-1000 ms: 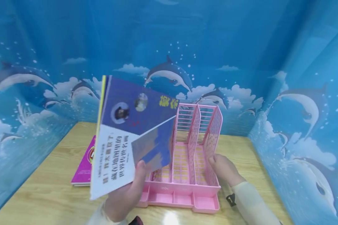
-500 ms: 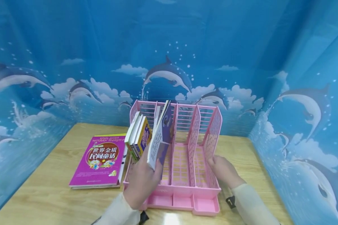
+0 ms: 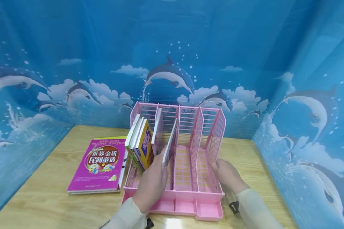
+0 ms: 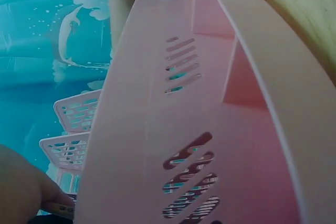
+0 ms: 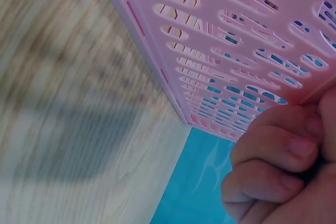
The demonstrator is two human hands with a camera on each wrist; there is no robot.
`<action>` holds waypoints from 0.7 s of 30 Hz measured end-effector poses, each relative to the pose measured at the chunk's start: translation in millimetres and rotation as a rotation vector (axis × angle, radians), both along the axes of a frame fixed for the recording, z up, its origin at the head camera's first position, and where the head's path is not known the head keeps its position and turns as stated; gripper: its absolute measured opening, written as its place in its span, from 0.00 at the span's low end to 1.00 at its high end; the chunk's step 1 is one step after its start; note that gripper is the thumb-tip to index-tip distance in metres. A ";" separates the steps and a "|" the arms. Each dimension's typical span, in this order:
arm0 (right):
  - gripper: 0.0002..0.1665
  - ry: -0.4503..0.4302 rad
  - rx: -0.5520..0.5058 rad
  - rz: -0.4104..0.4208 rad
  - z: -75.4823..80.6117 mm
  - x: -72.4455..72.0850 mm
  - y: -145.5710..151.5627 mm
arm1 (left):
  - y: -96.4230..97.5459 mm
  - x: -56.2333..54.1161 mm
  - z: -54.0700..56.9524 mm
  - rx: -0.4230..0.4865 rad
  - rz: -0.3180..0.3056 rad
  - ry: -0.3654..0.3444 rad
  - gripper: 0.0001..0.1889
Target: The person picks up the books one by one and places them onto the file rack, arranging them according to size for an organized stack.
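A pink desk file organizer [image 3: 186,194] with slatted compartments and front trays stands in the middle of the table. In its second compartment from the left, my left hand [image 3: 152,184] grips a thin book [image 3: 170,144] that stands on edge, tilted, seen mostly by its pale edge. Another slim book [image 3: 158,130] stands beside it, further left. Several small thick books [image 3: 143,140] lean in the leftmost compartment. My right hand [image 3: 228,175] holds the organizer's right side wall; in the right wrist view its fingers [image 5: 270,161] curl at the wall's edge.
A magenta book [image 3: 103,165] lies flat on top of other books at the left of the wooden table [image 3: 46,190]. A blue dolphin-print curtain [image 3: 117,38] encloses the back and both sides.
My left hand has carried the purple-and-white book from the left, turned it on edge and lowered it into the second compartment. The right hand stays at the side wall.
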State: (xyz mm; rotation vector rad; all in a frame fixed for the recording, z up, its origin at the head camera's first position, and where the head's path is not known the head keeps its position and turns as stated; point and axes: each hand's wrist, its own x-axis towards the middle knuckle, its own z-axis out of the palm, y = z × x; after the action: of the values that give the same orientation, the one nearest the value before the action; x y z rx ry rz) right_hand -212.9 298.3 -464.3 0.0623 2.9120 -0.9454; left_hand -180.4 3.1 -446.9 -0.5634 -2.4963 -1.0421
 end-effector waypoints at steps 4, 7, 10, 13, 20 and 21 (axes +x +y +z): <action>0.31 0.005 -0.012 -0.001 1.1 0.4 -0.3 | -2.3 0.0 12.2 -0.068 0.018 0.014 0.38; 0.32 0.006 -0.010 -0.002 2.5 1.1 0.3 | -5.4 1.7 32.8 -0.140 0.037 0.026 0.34; 0.32 0.008 -0.009 -0.004 3.0 1.6 1.2 | -7.5 1.5 53.3 -0.178 0.006 0.004 0.35; 0.31 0.000 -0.038 -0.014 3.0 2.8 1.1 | -6.8 -2.0 65.1 -0.217 -0.070 -0.055 0.37; 0.29 -0.006 -0.091 -0.020 -0.5 3.5 -0.3 | -3.4 -8.0 63.0 -0.265 -0.070 -0.043 0.39; 0.29 -0.008 -0.096 -0.022 -0.5 3.5 -0.7 | -4.0 -8.1 61.7 -0.251 -0.043 -0.051 0.40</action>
State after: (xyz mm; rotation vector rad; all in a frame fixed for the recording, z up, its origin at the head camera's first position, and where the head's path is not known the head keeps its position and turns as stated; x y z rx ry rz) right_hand -209.4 297.6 -464.8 0.0916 2.8597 -1.0847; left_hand -188.5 -0.9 -385.2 -0.6733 -2.6910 -0.7701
